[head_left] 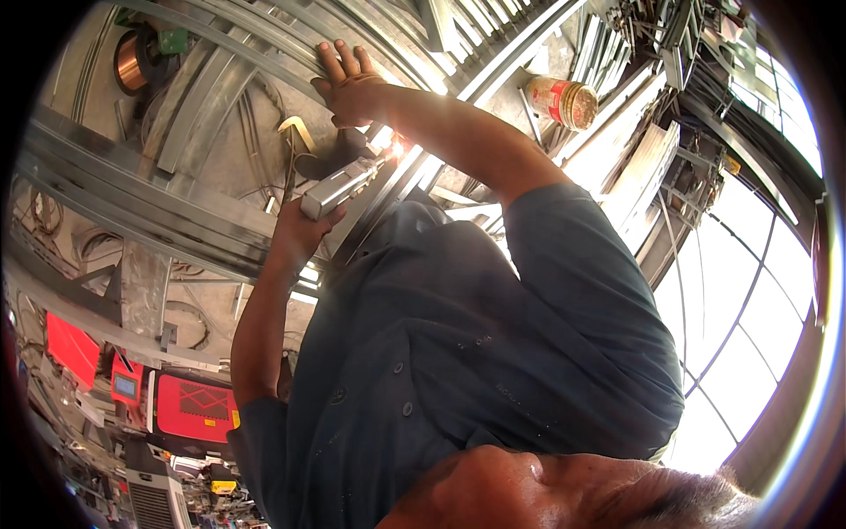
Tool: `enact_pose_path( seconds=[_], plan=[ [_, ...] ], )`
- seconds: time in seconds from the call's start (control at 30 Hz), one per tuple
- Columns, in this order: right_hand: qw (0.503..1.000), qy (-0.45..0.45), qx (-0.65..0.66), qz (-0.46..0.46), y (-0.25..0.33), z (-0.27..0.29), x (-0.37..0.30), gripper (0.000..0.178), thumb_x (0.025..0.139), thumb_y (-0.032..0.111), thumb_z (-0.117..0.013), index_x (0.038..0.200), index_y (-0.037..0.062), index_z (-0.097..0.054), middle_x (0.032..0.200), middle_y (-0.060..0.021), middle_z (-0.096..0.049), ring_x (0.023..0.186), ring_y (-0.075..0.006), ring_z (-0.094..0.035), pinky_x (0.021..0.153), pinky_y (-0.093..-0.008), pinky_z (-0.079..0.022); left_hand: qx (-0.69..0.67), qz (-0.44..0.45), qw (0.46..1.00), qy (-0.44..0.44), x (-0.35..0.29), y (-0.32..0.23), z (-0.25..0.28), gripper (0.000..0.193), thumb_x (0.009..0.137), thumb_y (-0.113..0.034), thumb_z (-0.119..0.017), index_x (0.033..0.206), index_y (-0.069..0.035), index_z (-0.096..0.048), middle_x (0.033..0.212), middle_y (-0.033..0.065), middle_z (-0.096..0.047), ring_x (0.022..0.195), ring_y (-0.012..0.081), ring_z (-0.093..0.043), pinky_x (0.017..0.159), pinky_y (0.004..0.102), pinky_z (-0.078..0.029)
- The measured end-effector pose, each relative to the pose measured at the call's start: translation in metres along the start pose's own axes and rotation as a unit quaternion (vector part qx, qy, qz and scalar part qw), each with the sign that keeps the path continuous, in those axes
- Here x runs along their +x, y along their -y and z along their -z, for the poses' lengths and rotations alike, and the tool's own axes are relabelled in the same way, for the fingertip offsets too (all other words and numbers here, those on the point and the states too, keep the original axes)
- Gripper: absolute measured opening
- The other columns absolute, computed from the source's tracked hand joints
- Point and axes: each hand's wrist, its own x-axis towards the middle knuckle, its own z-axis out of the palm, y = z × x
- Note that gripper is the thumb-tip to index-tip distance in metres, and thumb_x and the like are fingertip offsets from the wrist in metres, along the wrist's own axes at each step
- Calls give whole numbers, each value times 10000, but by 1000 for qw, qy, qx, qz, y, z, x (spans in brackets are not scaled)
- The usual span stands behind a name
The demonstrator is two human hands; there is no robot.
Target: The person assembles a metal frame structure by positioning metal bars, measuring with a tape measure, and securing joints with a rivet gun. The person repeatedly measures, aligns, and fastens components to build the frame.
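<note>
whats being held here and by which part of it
The left hand holds a silver boxy tool by its rear end, away from the bright spark; the right hand looks empty.

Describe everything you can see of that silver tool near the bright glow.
The silver tool is boxy, elongated and metallic-looking, with a smooth, wide rear and a narrower front marked by dark slots. It is held at a slant, its front toward the picture's upper right, where an orange-white glow shows. The left hand grips its rear end. In the picture it appears beside slanting grey metal bars; glare hides its tip, so I can't tell whether it touches metal.
</note>
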Motion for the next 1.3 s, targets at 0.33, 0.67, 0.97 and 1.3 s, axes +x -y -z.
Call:
enact_pose_path(
  seconds=[0.33, 0.67, 0.97, 1.3],
  plan=[
    [1000, 5, 4, -10, 1, -1, 1, 828, 878, 363, -673, 1570, 163, -266, 1637, -260, 100, 1508, -480, 68, 1196, -615, -71, -43, 0, 999, 5, -8, -18, 2, 354, 854, -236, -802, 1107, -7, -708, 887, 32, -710, 726, 99, -570, 663, 291, -476],
    [1000, 25, 8, 0, 0, 1, 3, 806, 918, 399, -634, 1568, 131, -240, 1623, -285, 126, 1497, -494, 108, 1197, -611, -55, 16, -168, 961, -220, -155, 78, 107, 492, 835, -156, -779, 1246, 44, -597, 1035, 65, -677, 846, 135, -631, 686, 274, -517],
    [999, 27, 12, -19, 4, -1, 7, 795, 872, 229, -564, 1578, 144, -208, 1632, -258, 149, 1500, -474, 144, 1196, -611, -24, 73, -66, 639, -763, -183, 51, 255, 550, 933, -486, -653, 1035, 51, -717, 1008, 184, -727, 813, 289, -665, 770, 384, -526],
    [1000, 12, 18, -20, 4, -2, 9, 749, 876, 238, -574, 1552, 127, -271, 1638, -266, 92, 1511, -473, 83, 1198, -602, -45, 251, 257, 655, -665, -69, 142, 472, 825, 829, -735, -567, 1098, 31, -720, 1139, 229, -699, 1094, 385, -651, 956, 436, -482]
  ],
)
